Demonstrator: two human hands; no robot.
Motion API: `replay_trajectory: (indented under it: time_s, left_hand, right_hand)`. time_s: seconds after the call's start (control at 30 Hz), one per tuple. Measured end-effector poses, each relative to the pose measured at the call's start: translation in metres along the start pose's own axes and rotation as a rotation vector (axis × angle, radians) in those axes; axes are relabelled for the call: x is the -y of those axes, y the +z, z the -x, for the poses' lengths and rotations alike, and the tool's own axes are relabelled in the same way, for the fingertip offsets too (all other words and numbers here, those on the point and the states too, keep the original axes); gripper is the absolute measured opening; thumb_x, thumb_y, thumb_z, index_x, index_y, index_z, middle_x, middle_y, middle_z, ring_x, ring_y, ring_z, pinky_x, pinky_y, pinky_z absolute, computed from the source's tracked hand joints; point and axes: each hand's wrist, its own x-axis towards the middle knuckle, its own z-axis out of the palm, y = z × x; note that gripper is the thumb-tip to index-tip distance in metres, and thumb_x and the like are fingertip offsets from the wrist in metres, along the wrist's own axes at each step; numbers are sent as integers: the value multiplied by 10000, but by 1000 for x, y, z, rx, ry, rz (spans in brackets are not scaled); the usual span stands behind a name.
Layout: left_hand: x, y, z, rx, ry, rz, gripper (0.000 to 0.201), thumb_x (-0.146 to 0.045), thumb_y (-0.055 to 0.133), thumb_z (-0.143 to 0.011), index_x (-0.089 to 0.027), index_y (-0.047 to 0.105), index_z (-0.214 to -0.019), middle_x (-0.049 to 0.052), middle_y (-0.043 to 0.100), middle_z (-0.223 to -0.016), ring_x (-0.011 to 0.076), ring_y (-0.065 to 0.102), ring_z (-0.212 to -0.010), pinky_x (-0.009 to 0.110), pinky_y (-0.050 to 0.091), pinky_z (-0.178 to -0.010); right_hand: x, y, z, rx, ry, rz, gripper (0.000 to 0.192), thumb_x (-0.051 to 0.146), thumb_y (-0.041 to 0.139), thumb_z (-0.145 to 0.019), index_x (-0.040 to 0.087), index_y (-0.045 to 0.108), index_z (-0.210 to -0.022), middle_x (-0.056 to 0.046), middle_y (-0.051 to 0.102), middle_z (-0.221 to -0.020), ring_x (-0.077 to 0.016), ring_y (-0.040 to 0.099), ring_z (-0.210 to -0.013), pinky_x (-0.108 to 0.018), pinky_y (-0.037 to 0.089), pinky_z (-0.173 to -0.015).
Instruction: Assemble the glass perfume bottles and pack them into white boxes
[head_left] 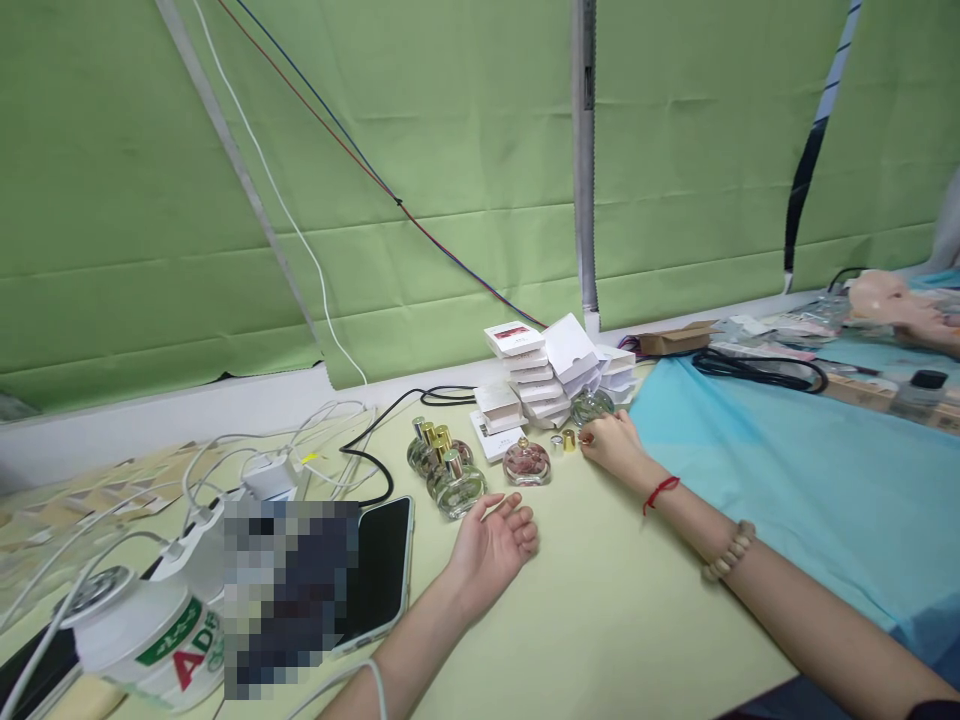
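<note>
My left hand (pixel 495 545) rests palm up on the table, fingers loosely curled and apart, holding nothing. Just beyond it stands a clear glass perfume bottle (pixel 460 492) with a silver cap, in front of several gold-capped bottles (pixel 433 440). A pink perfume bottle (pixel 526 465) stands uncapped between my hands. My right hand (pixel 619 445) is on the table with its fingers pinched together; what they hold is too small to make out. A gold cap (pixel 569 441) and a silver cap (pixel 556 446) stand beside its fingertips. Behind it is a greenish glass bottle (pixel 592 406).
White cartons (pixel 536 380) are stacked against the wall. At left lie a phone (pixel 381 565), a power strip (pixel 196 545) with white cables, and a white bottle (pixel 146 640). A blue cloth (pixel 757 480) covers the right side, with a black cable coil (pixel 757 370) behind.
</note>
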Motion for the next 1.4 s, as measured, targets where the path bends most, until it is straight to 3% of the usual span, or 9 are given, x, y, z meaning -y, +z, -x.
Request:
replay_trajectory:
  time_s: [0.17,0.3,0.47,0.73,0.87,1.03,1.2,1.4]
  left_hand:
    - [0,1,1,-2,-8,5,138,-215,424,-791,-136,499,-705,16,441,-599,117,385,-519,215,316,-517]
    - [0,0,0,-7,-6,4,135,-214,428,-792,-136,495,-705,14,435,-599,117,383,-523,213,311,-520]
    - [0,0,0,-1,-6,5,134,-215,423,-792,-139,491,-705,13,433,-589,118,377,-519,212,309,-517]
    - [1,1,1,3,-2,1,126,-206,430,-788,-136,494,-706,11,437,-592,114,391,-514,213,320,-515]
    - [1,0,0,4,0,-4,114,-204,436,-781,-136,495,-710,9,434,-591,113,390,-507,218,324,-511]
    - [1,0,0,2,-5,-2,116,-212,433,-780,-139,491,-712,10,434,-586,114,385,-504,220,321,-510]
    - [1,0,0,12,-11,3,127,-217,417,-790,-140,487,-716,9,428,-580,115,383,-504,218,315,-509]
    - [1,-1,-1,27,-13,8,107,-211,439,-780,-141,481,-711,10,435,-595,114,394,-513,221,331,-516]
  right_hand:
    - [1,-3,0,-144,24,-75,260,132,462,-760,181,693,-870,-71,668,-874,-205,553,-855,-330,291,-766]
    - [1,-5,0,-289,-9,-273,313,124,409,-826,163,646,-1027,-79,630,-985,-192,567,-851,-314,361,-762]
    - [10,-2,0,-408,-183,-593,259,156,450,-840,198,675,-961,-61,632,-969,-177,587,-877,-297,444,-781]
    - [20,2,2,-448,-231,-707,266,167,445,-841,210,690,-936,-66,668,-1003,-191,619,-914,-347,472,-832]
    - [22,-1,3,-410,-122,-844,233,216,482,-820,223,698,-908,-54,696,-953,-200,635,-880,-361,487,-810]
    - [27,2,1,-322,-10,-1116,291,319,532,-790,184,657,-1015,-81,673,-986,-178,628,-808,-322,504,-723]
    - [33,7,-1,-133,107,-1487,378,377,599,-731,211,632,-1069,-58,651,-1004,-132,598,-768,-259,498,-664]
    - [40,3,4,67,243,-1803,344,325,682,-678,252,657,-1013,-5,639,-935,-76,565,-703,-193,483,-643]
